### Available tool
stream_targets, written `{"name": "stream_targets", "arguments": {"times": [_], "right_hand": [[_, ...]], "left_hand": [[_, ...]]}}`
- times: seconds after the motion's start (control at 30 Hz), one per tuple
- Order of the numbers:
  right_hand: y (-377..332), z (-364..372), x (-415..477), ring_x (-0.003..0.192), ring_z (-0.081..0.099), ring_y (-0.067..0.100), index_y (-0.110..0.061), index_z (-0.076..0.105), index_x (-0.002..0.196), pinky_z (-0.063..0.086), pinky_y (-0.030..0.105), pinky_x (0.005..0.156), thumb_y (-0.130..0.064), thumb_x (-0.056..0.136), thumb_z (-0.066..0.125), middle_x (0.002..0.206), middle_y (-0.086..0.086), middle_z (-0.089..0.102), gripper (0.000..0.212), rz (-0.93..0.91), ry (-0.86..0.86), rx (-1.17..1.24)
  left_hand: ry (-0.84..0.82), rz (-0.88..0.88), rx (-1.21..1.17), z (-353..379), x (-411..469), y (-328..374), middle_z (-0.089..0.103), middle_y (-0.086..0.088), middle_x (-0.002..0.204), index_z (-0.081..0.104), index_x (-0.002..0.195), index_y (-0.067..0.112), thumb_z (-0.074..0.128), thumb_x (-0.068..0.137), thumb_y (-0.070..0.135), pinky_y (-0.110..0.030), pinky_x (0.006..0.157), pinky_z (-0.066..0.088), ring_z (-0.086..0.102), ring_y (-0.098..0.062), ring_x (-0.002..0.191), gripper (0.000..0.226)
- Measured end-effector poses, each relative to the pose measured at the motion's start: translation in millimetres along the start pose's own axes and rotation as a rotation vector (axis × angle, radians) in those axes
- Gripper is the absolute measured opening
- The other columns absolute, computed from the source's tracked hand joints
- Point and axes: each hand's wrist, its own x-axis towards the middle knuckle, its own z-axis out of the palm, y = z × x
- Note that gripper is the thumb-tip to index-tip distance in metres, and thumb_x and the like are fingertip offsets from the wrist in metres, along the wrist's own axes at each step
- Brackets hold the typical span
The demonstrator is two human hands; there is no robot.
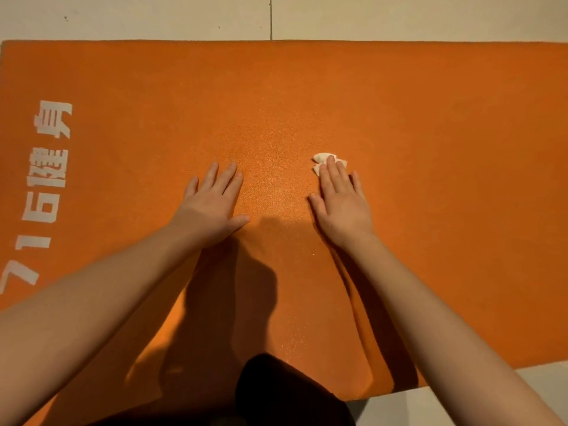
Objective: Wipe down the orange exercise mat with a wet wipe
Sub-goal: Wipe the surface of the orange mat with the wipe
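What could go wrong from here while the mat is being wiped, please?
The wet wipe is bunched small under the right hand, whose fingers lie flat, so it may slip out or leave strips of the orange mat unwiped. The left hand rests flat on the mat and could smudge cleaned areas. Hard rubbing might wear the patchy white lettering.

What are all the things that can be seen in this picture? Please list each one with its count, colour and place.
exercise mat: one, orange, flat on the floor, filling most of the view
lettering: one row, white, printed on the mat's left part
wet wipe: one, white, crumpled, on the mat under the right fingertips
floor: pale tiles, beyond the mat's far edge
garment: one, black, bottom centre
left hand: one, flat on the mat
right hand: one, straight fingers pressing the wet wipe
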Motion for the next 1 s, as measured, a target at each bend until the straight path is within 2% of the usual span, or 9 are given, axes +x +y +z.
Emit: {"name": "stream_targets", "arguments": {"times": [0.07,0.2,0.27,0.33,0.43,0.6,0.7,0.8,1.0], "right_hand": [[-19.4,5.7,-13.3,0.150,-0.009,0.017,-0.011,0.004,0.156,-0.013,0.032,0.118,-0.052,0.101,0.020,0.163,0.005,-0.007,0.071,-0.046,-0.016,0.070],[-19.7,6.0,-42.3,0.151,-0.004,0.015,-0.013,0.010,0.156,-0.018,0.026,0.115,-0.062,0.088,0.004,0.164,0.001,-0.002,0.084,-0.406,-0.134,0.001],[-2.9,3.9,-34.4,0.151,0.002,0.018,-0.013,0.014,0.156,-0.017,0.028,0.114,-0.060,0.086,0.000,0.164,0.002,0.003,0.085,-0.387,-0.109,-0.054],[6.5,1.5,-24.4,0.151,0.002,0.020,-0.012,0.013,0.156,-0.013,0.031,0.116,-0.058,0.089,0.002,0.163,0.004,0.003,0.082,-0.231,-0.051,-0.052],[-11.2,6.1,-25.0,0.151,-0.007,0.018,-0.011,0.005,0.156,-0.012,0.033,0.118,-0.050,0.102,0.020,0.163,0.005,-0.007,0.068,-0.031,-0.044,0.023],[-28.3,9.3,-55.6,0.150,-0.006,0.014,-0.015,0.007,0.156,-0.014,0.030,0.117,-0.062,0.085,-0.002,0.162,-0.002,-0.006,0.086,-0.353,-0.169,0.048],[-7.5,4.9,-43.8,0.151,-0.003,0.015,-0.016,0.010,0.156,-0.016,0.032,0.115,-0.059,0.083,-0.006,0.164,0.000,0.000,0.087,-0.278,-0.120,-0.044],[-12.0,8.0,-43.7,0.150,-0.008,0.016,-0.015,0.006,0.156,-0.014,0.036,0.118,-0.058,0.096,0.008,0.163,0.001,-0.005,0.075,-0.115,-0.094,-0.031],[-18.0,6.0,-83.5,0.149,-0.008,0.008,-0.019,0.006,0.157,-0.015,0.027,0.117,-0.064,0.079,-0.007,0.163,-0.005,-0.005,0.091,-0.375,-0.251,0.048]], "left_hand": [[-0.002,0.009,0.014,2.1,-5.1,0.6,-0.019,0.003,0.163,-0.007,0.156,0.021,0.042,0.096,0.058,-0.048,0.121,0.000,-0.017,-0.022,0.149,0.086],[-0.024,0.012,0.018,-1.1,-9.9,1.2,-0.020,0.004,0.162,-0.007,0.156,0.021,0.043,0.097,0.056,-0.048,0.121,0.000,-0.018,-0.021,0.149,0.085],[-0.049,0.020,0.023,-3.0,-12.3,1.2,-0.020,0.004,0.162,-0.007,0.156,0.022,0.043,0.097,0.054,-0.047,0.122,-0.001,-0.019,-0.021,0.149,0.084],[-0.067,0.031,0.018,-1.9,-16.4,0.1,-0.021,0.004,0.162,-0.008,0.156,0.023,0.043,0.098,0.054,-0.047,0.122,-0.003,-0.020,-0.020,0.149,0.084],[-0.078,0.045,0.003,3.1,-22.7,-2.1,-0.022,0.004,0.162,-0.008,0.156,0.023,0.043,0.097,0.055,-0.046,0.122,-0.004,-0.020,-0.020,0.148,0.084],[-0.058,0.038,-0.003,6.3,-27.4,-0.2,-0.020,0.004,0.162,-0.008,0.156,0.023,0.042,0.098,0.055,-0.047,0.121,-0.002,-0.020,-0.019,0.149,0.082],[-0.047,0.041,-0.019,7.7,-30.1,0.0,-0.019,0.005,0.162,-0.006,0.156,0.024,0.040,0.099,0.053,-0.046,0.121,-0.002,-0.019,-0.019,0.149,0.079],[-0.054,0.051,-0.041,10.5,-36.3,-2.6,-0.018,0.007,0.162,-0.004,0.156,0.025,0.039,0.100,0.052,-0.046,0.122,-0.003,-0.019,-0.018,0.149,0.076],[-0.052,0.061,-0.033,19.5,-47.5,-4.0,-0.018,0.008,0.162,-0.002,0.157,0.026,0.037,0.100,0.052,-0.046,0.121,-0.003,-0.018,-0.017,0.149,0.074]]}}
